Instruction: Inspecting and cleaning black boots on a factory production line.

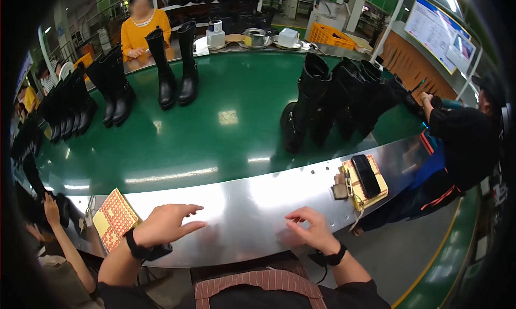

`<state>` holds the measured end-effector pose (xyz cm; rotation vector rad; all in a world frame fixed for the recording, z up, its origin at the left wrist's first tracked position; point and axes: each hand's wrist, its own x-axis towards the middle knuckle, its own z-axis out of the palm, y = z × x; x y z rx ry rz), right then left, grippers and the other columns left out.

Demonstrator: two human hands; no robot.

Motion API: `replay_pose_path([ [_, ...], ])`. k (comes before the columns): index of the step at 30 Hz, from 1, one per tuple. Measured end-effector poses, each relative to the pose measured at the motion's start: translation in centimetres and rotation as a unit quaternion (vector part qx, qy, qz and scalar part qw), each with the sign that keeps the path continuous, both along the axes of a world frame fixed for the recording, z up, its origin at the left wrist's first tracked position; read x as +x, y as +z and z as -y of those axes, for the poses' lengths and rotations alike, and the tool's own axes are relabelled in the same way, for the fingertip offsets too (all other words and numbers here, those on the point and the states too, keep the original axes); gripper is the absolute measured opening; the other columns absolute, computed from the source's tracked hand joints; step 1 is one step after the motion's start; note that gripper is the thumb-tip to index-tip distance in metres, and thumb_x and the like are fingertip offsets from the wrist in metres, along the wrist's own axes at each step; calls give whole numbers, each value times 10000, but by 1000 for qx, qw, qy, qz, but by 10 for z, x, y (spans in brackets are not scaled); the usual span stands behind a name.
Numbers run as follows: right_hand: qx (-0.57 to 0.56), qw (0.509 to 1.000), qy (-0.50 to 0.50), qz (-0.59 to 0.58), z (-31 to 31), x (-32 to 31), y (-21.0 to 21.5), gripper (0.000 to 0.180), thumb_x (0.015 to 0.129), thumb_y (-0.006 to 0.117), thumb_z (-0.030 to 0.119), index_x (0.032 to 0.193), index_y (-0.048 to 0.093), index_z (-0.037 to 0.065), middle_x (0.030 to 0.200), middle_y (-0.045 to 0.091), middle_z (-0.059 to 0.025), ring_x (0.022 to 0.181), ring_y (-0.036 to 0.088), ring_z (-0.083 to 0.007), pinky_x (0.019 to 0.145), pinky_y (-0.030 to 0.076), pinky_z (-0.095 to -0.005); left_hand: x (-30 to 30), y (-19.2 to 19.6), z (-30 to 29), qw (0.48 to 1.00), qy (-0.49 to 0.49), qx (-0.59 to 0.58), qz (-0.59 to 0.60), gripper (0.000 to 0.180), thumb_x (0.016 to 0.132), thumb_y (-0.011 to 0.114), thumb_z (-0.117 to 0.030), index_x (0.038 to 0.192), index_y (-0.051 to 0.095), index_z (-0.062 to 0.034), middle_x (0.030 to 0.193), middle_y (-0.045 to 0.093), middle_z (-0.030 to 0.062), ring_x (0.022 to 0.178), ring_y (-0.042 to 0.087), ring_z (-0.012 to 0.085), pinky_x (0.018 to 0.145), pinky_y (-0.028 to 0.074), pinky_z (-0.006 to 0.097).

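Both of my hands hover empty over the bare metal ledge (242,239). My left hand (169,223) has its thumb and fingers apart, with a dark band on the wrist. Nearest to it lies a red-and-yellow patterned pad (114,215). With fingers loosely bent and apart, my right hand (313,231) hangs farther right, also with a dark wristband. Beyond the ledge, on the green conveyor belt (215,142), stand black tall boots: a cluster (306,99) to the right and a pair (187,64) farther back.
More black boots (115,88) line the belt's left side. A black phone (365,174) rests on yellow pads at right, beside a small brown block (340,188). People work at left, right (462,131) and across the belt (145,29). A metal pot (255,37) stands at the back.
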<state>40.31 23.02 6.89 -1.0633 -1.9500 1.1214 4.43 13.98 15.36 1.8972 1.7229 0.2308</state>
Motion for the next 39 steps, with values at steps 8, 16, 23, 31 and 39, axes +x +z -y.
replay_pose_path([
  [8,293,949,-76,92,-65,28,150,413,820,741,133,1214,628,78,1132,637,-94,994,607,-205,741,507,-307,-19,-36,89,970,214,-29,114,405,921,684,-305,1180,658,6,997,729,161,871,706,245,783,546,329],
  [16,466,830,-192,239,-248,43,161,656,873,680,223,1466,403,181,1435,490,-106,1341,437,-330,1112,385,-417,-20,-49,101,957,225,-6,182,357,938,677,-254,1177,656,11,952,731,143,846,693,193,773,542,300],
  [23,381,804,-191,414,-261,15,173,729,833,716,110,1464,389,274,1135,632,-96,1125,580,-287,937,508,-415,-35,-58,116,951,242,1,193,315,941,671,-198,1188,658,-2,922,720,86,822,657,132,741,518,265],
  [31,176,890,-5,420,-227,-58,214,851,748,757,590,1409,500,119,1214,647,-205,1099,634,-364,954,510,-404,-68,-72,121,922,312,62,221,306,946,667,-196,1170,663,12,907,700,68,810,630,113,725,504,254],
  [39,390,851,-150,317,-223,-76,206,700,817,669,608,1175,691,7,1110,699,-208,1081,651,-363,949,512,-431,-49,-47,109,913,291,109,263,269,957,638,-125,1170,644,39,936,716,79,929,677,128,823,534,266],
])
